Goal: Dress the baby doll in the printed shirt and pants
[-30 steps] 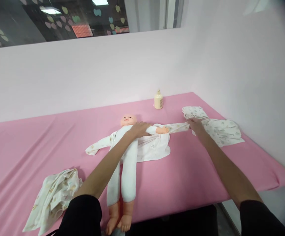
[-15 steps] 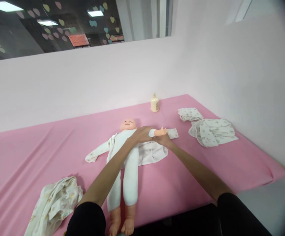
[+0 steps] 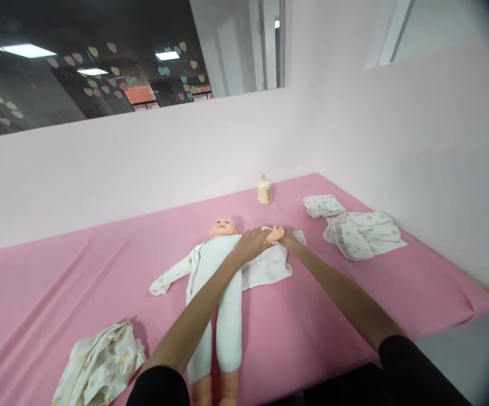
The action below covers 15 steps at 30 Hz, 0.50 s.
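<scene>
A baby doll (image 3: 227, 293) in a white body covering lies on its back, head away from me. A white printed baby shirt (image 3: 270, 265) is spread under it; one sleeve (image 3: 172, 275) covers the doll's arm on the left side. My left hand (image 3: 250, 246) is closed around the doll's other arm, whose bare hand (image 3: 275, 233) sticks out past my fingers. Just beyond that, my right hand (image 3: 289, 239) pinches the shirt's fabric by its other sleeve (image 3: 300, 237). The right fingertips are partly hidden behind the doll's hand.
A pink sheet (image 3: 101, 282) covers the table against white walls. A cream pump bottle (image 3: 265, 190) stands at the back. Folded printed cloth (image 3: 324, 205) and a printed garment (image 3: 365, 234) lie at the right. Another crumpled printed garment (image 3: 101, 363) lies front left.
My view has tilted up slightly. My right hand has moved from under the doll's wrist to just past its hand, and the white cuff at that wrist no longer shows.
</scene>
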Tool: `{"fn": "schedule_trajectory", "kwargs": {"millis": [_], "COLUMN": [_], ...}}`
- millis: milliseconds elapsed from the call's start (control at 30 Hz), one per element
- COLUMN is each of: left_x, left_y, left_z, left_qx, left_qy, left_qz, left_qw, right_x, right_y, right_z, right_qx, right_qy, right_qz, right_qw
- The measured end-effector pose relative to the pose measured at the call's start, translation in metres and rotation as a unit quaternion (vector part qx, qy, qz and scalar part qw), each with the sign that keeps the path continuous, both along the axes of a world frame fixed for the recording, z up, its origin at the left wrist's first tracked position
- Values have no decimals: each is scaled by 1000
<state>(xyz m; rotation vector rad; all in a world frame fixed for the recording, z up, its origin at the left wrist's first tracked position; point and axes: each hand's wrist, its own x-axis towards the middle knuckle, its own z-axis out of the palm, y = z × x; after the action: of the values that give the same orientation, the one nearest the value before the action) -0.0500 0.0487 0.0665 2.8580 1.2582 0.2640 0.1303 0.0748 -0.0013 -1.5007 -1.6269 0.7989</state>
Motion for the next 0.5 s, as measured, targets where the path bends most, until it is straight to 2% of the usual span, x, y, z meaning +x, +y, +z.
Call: {"fn": "schedule_trajectory", "kwargs": {"millis": [167, 300, 400, 500], "left_x": [-3, -7, -7, -4], "left_y": [2, 5, 12, 21], "left_z": [-1, -3, -8, -12], "left_qx": [-91, -141, -155, -168], "left_qy": [-56, -54, -47, -45], "left_qz": [46, 58, 61, 60], "left_qw": [993, 987, 985, 983], "right_x": [-1, -2, -8, -14], "right_y": [-1, -6, -19, -32], "right_z": [15, 33, 43, 48], "right_qx": [-31, -15, 16, 39], "right_qy": [-15, -65, -104, -128], "right_qz": [-56, -117, -119, -81], "right_qw": [998, 991, 987, 988]}}
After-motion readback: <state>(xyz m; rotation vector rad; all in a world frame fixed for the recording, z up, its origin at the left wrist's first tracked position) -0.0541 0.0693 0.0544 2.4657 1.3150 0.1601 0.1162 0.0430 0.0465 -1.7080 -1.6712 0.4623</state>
